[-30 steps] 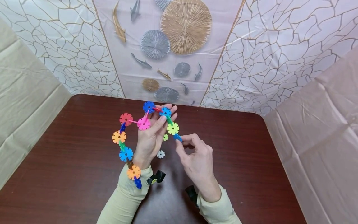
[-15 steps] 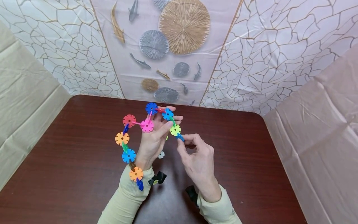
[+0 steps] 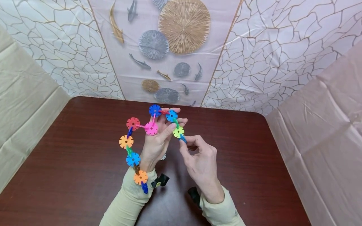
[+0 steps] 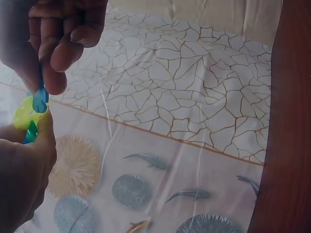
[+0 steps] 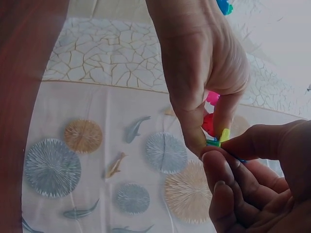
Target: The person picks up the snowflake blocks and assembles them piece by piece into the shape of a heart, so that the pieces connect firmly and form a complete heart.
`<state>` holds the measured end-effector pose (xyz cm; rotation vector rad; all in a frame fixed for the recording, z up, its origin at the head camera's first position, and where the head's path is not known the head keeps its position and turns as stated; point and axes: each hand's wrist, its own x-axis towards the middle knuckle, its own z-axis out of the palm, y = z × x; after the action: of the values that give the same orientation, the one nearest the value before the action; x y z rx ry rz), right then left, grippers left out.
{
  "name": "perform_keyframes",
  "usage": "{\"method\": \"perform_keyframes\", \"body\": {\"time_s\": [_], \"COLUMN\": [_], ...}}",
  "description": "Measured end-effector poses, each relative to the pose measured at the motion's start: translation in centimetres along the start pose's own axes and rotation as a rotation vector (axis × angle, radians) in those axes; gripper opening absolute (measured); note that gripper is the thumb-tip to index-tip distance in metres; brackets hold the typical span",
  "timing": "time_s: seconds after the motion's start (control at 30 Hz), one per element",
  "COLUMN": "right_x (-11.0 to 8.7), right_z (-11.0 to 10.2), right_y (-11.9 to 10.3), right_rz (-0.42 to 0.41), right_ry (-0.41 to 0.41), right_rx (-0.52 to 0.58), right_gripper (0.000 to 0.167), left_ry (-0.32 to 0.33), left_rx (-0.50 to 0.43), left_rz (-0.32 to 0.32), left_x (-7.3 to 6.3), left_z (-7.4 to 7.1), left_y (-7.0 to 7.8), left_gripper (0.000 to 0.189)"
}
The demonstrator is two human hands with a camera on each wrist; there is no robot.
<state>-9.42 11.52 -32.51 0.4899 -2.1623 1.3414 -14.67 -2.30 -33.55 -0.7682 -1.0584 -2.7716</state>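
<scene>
Chain (image 3: 149,129) in left hand (image 3: 155,145); disc (image 3: 183,138) in right hand (image 3: 200,161)

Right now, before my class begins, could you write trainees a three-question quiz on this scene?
1. Which hand pinches the bright-blue notched plastic disc? A) left B) right
2. True or false: the yellow-green notched plastic disc touches the bright-blue one.
3. Fill in: in the head view, the dark-blue plastic disc, lowest of all, joins a round plastic disc coloured ____.

Key: 1. B, the right hand. 2. True. 3. Orange.
</scene>
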Motion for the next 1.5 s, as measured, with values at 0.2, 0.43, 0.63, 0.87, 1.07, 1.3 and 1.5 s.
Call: {"method": "perform_keyframes", "body": {"time_s": [0.2, 0.43, 0.63, 0.87, 1.07, 1.3, 1.5], "right_x": [0.2, 0.5, 1.1, 1.0, -1.3, -3.2, -3.2], "right_z": [0.4, 0.7, 0.2, 2.2, 5.4, 7.5, 7.8], "right_y": [0.3, 1.2, 2.9, 6.6, 8.1, 8.4, 8.8], "right_rz": [-0.003, 0.066, 0.184, 0.306, 0.152, -0.012, 0.043], "right_ry": [0.044, 0.053, -0.103, -0.427, -0.902, -0.92, -0.839], "right_rx": [0.015, 0.043, 0.119, -0.129, -0.402, -0.547, -0.562], "right_gripper": [0.011, 0.011, 0.018, 0.022, 0.048, 0.035, 0.022], "left_ry": [-0.015, -0.121, -0.054, -0.008, -0.035, -0.031, -0.039], "left_rx": [-0.068, 0.039, 0.103, 0.082, 0.049, 0.056, 0.07], "left_rz": [-0.085, -0.194, -0.187, -0.129, -0.142, -0.149, -0.139], "left_x": [0.0, -0.3, -0.1, 0.0, -0.3, -0.3, -0.3], "left_z": [-0.2, -0.7, -1.3, -1.7, -1.6, -1.4, -1.4], "left_y": [0.5, 0.3, 0.6, 1.2, 1.0, 0.9, 0.9], "left_gripper": [0.047, 0.053, 0.048, 0.039, 0.04, 0.037, 0.038]}}
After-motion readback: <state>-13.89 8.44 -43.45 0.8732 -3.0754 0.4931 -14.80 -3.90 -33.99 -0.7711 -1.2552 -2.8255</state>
